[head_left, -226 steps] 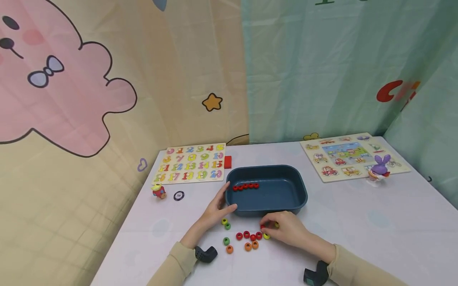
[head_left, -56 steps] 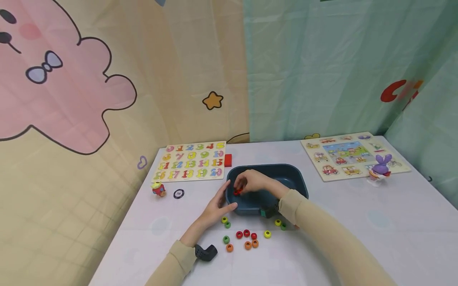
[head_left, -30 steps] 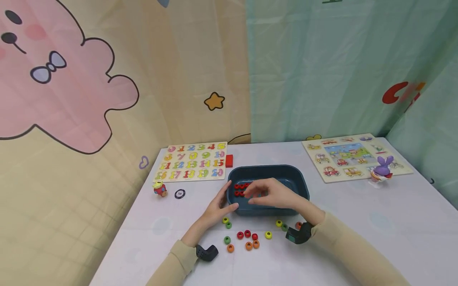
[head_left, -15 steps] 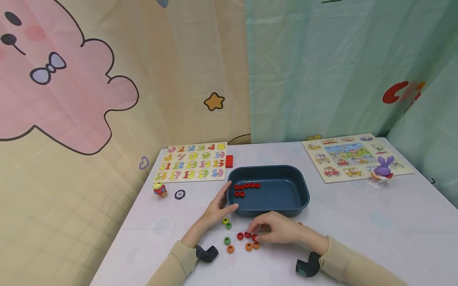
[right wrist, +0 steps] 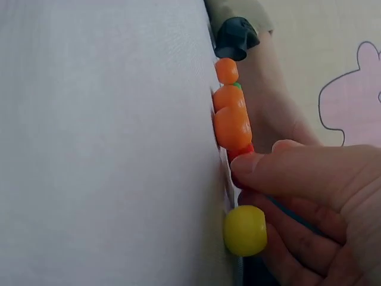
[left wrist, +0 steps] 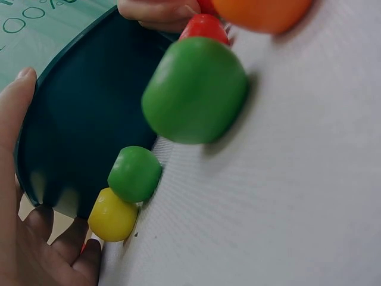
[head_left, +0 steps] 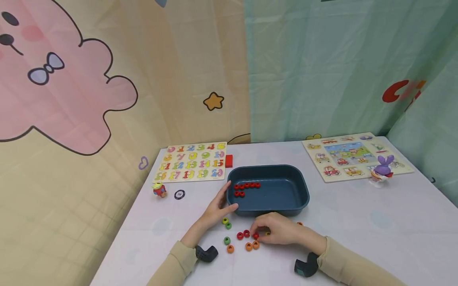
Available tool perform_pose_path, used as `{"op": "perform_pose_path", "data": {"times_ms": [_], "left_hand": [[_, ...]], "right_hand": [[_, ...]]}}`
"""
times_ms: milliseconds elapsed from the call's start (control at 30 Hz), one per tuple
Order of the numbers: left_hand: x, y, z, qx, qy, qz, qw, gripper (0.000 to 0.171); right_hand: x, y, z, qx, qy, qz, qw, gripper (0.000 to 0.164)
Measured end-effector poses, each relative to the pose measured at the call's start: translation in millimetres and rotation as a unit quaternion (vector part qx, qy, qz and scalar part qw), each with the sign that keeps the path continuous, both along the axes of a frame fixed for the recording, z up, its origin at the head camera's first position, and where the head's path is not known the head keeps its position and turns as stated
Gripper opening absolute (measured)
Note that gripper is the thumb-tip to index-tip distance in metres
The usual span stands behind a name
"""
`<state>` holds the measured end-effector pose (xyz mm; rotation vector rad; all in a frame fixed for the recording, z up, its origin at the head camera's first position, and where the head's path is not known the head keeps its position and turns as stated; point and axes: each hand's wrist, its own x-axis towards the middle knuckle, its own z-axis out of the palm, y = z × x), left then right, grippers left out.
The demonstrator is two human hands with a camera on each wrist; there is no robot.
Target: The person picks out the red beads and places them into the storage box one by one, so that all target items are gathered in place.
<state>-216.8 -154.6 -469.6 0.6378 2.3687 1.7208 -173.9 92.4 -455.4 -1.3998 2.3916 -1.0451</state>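
The left hand [head_left: 216,208] rests against the left end of the dark blue tray [head_left: 304,197], thumb on its front side and fingers straight along its left. In the tray lie several red beads [head_left: 247,185] in a row, and two red beads [head_left: 239,194] in front of it. In front of the tray, the right hand [head_left: 277,229] pinches a red bead [right wrist: 241,173] between thumb and fingers at the tabletop. Two more red beads [head_left: 243,234] sit just left of its fingertips; orange beads [head_left: 252,246] lie nearer the person. A yellow bead [right wrist: 245,230] is partly hidden under the right hand.
Green beads [head_left: 227,240] and a yellow bead [head_left: 225,220] lie by the left hand. A number puzzle board [head_left: 193,162], red block [head_left: 229,161], toy figure [head_left: 159,190] and round chip [head_left: 179,194] stand left. At right are a picture puzzle [head_left: 352,155] and purple bunny toy [head_left: 382,169].
Two red beads have joined the tray as a second row. The right hand has left the tray and come down to the table beads, now pinching a red one. The left hand stays put.
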Motion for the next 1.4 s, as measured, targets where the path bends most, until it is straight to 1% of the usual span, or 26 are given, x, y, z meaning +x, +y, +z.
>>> {"op": "perform_pose_path", "data": {"times_ms": [100, 200, 267, 300, 400, 500, 533, 600, 733, 767, 800, 867, 967, 1100, 1200, 1267, 1400], "left_hand": [[5.1, 1.6, 8.9, 0.004, -0.001, -0.005, 1.0000, 0.074], [9.1, 3.4, 15.0, 0.003, -0.001, -0.005, 1.0000, 0.075], [8.1, 3.2, 12.5, -0.004, 0.000, -0.001, 1.0000, 0.075], [6.8, 2.7, 9.7, -0.006, 0.002, 0.000, 1.0000, 0.075], [2.1, 0.7, -0.1, -0.015, -0.003, 0.008, 0.9998, 0.075], [-0.1, -1.0, -6.2, -0.020, 0.000, 0.011, 0.9997, 0.073], [-0.2, -1.1, -7.0, -0.018, -0.001, 0.011, 0.9998, 0.073], [-0.1, -1.3, -7.5, -0.016, 0.000, 0.009, 0.9998, 0.073], [-0.1, -0.6, -6.9, -0.013, -0.011, 0.009, 0.9998, 0.073], [0.1, -0.4, -6.3, -0.015, -0.015, 0.010, 0.9997, 0.073], [0.4, -0.2, -5.5, -0.016, -0.019, 0.010, 0.9996, 0.073], [1.7, 0.3, -2.4, -0.013, -0.024, 0.007, 0.9996, 0.073], [6.9, 1.7, 8.2, -0.014, -0.023, -0.001, 0.9996, 0.074], [14.2, 3.4, 22.4, -0.020, -0.018, -0.010, 0.9996, 0.074], [15.9, 3.2, 26.7, -0.024, -0.020, -0.011, 0.9994, 0.073], [16.0, 2.9, 28.0, -0.023, -0.019, -0.011, 0.9995, 0.073], [13.8, 2.3, 26.5, -0.018, -0.018, -0.013, 0.9996, 0.073]], "right_hand": [[1.5, 1.8, 7.6, -0.001, 0.011, -0.001, 1.000, 0.016], [2.6, 4.8, 22.5, -0.019, 0.009, -0.002, 1.000, 0.015], [1.1, 7.1, 35.6, -0.030, 0.007, -0.003, 1.000, 0.016], [-1.4, 7.9, 42.3, -0.033, 0.016, -0.004, 0.999, 0.017], [-15.8, 9.0, 63.0, -0.043, 0.034, -0.014, 0.998, 0.017], [-37.6, 7.2, 79.7, -0.051, 0.033, -0.035, 0.998, 0.014], [-45.2, 6.1, 83.3, -0.051, 0.023, -0.042, 0.998, 0.013], [-60.4, 2.6, 87.1, -0.058, -0.012, -0.054, 0.997, 0.013], [-85.8, -5.7, 83.1, -0.068, -0.086, -0.075, 0.991, 0.014], [-90.8, -8.2, 80.6, -0.069, -0.101, -0.077, 0.990, 0.015], [-95.4, -10.5, 77.0, -0.062, -0.106, -0.079, 0.989, 0.014], [-103.0, -15.1, 69.4, -0.041, -0.103, -0.084, 0.990, 0.014], [-111.8, -21.6, 57.4, -0.007, -0.085, -0.090, 0.992, 0.013], [-117.1, -28.0, 45.5, 0.036, -0.073, -0.115, 0.990, 0.014], [-117.2, -32.5, 40.9, 0.070, -0.063, -0.137, 0.986, 0.016], [-116.1, -35.1, 39.8, 0.095, -0.048, -0.148, 0.983, 0.016], [-114.0, -38.2, 39.6, 0.128, -0.025, -0.165, 0.978, 0.018]]}}
